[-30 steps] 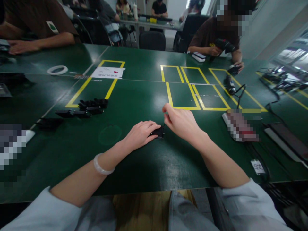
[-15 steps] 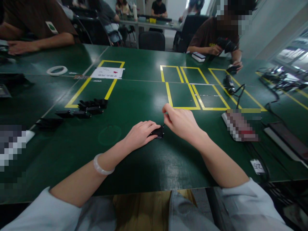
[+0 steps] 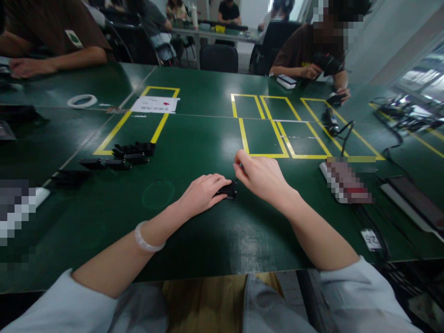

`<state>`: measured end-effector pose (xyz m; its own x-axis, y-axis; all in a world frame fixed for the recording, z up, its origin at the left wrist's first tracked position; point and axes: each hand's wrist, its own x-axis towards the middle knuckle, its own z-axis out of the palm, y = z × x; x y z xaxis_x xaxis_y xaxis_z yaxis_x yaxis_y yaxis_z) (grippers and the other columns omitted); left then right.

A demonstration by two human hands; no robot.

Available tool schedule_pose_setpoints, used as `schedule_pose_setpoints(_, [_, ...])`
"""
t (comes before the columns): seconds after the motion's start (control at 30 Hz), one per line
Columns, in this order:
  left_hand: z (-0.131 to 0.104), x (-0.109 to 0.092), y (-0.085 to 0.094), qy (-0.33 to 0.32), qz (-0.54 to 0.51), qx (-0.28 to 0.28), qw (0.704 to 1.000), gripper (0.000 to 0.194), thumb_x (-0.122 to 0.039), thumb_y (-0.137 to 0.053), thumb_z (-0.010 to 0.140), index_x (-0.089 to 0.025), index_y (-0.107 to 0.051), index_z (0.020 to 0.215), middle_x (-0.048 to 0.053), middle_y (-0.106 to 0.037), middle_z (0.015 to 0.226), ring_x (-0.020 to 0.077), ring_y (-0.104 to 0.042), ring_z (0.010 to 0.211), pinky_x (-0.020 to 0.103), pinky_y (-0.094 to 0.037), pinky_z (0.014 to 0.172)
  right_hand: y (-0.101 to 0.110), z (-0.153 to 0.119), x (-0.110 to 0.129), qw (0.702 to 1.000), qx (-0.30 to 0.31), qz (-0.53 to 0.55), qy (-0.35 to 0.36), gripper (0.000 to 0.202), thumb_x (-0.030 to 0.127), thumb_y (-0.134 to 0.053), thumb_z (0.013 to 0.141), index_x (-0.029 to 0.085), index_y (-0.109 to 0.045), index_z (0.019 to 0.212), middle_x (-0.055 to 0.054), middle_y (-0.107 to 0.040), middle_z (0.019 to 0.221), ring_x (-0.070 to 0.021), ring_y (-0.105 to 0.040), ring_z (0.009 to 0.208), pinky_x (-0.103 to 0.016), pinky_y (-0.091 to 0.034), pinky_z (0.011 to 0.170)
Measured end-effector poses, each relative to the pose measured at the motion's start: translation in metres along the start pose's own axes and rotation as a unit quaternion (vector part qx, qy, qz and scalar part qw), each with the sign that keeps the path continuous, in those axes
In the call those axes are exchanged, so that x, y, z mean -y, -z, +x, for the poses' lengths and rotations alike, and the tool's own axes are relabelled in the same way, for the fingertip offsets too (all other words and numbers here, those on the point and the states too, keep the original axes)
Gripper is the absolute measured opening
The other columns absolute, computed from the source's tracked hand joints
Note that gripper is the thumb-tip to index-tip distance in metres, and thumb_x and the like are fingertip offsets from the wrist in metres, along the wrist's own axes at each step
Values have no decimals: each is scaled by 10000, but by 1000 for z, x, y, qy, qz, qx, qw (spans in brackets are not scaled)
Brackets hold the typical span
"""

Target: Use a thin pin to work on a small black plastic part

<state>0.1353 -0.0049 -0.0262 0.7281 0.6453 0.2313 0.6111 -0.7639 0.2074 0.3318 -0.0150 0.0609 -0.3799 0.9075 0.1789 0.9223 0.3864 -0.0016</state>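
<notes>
Black part point(image 3: 229, 190) — pinned under left hand point(image 3: 204, 192), right hand point(image 3: 262, 178) — fingertips pinched together

L hand point(image 3: 203, 192) is covering most of the blk part point(image 3: 228, 190); R hand point(image 3: 265, 178) is hiding the upper end of a thin dark bit point(image 3: 236, 181). Print on the white sheet point(image 3: 156, 105) is staying illegible. Pixel blocks are masking a device point(image 3: 350, 182) at R; pic's L edge is cutting off another pixelated item point(image 3: 15, 201).
</notes>
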Motion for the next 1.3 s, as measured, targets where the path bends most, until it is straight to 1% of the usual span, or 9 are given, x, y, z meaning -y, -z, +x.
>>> schedule_pose_setpoints(0.1, [0,0,0,0,3,-3,1000,336,-328,-536,929,-197,-516,1238,92,-607,1165,228,-583,1048,346,-448,873,0,2,0,1000,14,-19,-6,365,407,-256,975,198,-548,1035,-35,-690,756,-148,-590,626,-268,-176,529])
schedule_pose_setpoints(0.27, [0,-1,0,5,0,-2,1000,325,-320,-536,928,-200,-516,1230,83,-604,1172,226,-577,1061,347,-447,888,1,1,0,1000,8,-4,-2,283,274,-288,949,205,-531,1076,-27,-699,820,-131,-581,623,-265,-187,522])
schedule_pose_setpoints(0.33, [0,-1,0,4,0,-3,1000,324,-316,-542,925,-202,-518,1227,80,-603,1175,223,-577,1064,347,-446,893,2,1,0,1000,3,2,1,268,260,-305,938,203,-532,1068,-27,-699,834,-128,-580,629,-264,-192,522])
schedule_pose_setpoints(0.5, [0,-1,0,-1,4,-8,1000,336,-319,-538,928,-197,-510,1239,87,-607,1168,224,-583,1054,347,-449,891,0,1,-2,1000,-3,-14,2,348,393,-265,973,202,-555,994,-29,-688,750,-137,-573,605,-269,-170,514])
schedule_pose_setpoints(0.7, [0,-1,1,0,2,-2,1000,325,-316,-547,923,-197,-518,1223,83,-608,1163,225,-580,1051,346,-450,886,-1,1,0,1000,-9,7,3,262,246,-318,918,200,-524,1073,-24,-693,814,-131,-579,625,-262,-188,520])
schedule_pose_setpoints(0.9, [0,-1,1,0,0,-4,1000,336,-320,-541,926,-196,-514,1237,88,-608,1162,222,-583,1059,344,-453,890,1,1,0,1000,10,-19,-10,359,383,-248,972,198,-555,995,-45,-693,770,-151,-593,631,-274,-179,529])
schedule_pose_setpoints(1.07, [0,-1,0,6,-1,-1,1000,330,-315,-548,923,-203,-511,1231,75,-604,1175,222,-575,1068,344,-445,907,0,1,-1,1000,-3,-4,1,279,263,-286,943,204,-533,1058,-29,-701,816,-135,-590,631,-266,-190,524])
schedule_pose_setpoints(1.23, [-1,-1,0,6,-2,0,1000,340,-315,-553,921,-200,-507,1238,72,-600,1180,222,-571,1073,346,-444,909,-1,0,-1,1000,-3,-21,4,338,372,-266,969,200,-556,968,-39,-693,754,-140,-581,607,-268,-165,524])
schedule_pose_setpoints(1.3, [0,-2,0,6,-4,0,1000,333,-314,-550,922,-199,-511,1232,78,-603,1172,224,-574,1067,345,-448,901,-1,0,-1,1000,-1,-29,0,342,360,-258,971,200,-560,973,-38,-690,736,-140,-577,594,-271,-157,521])
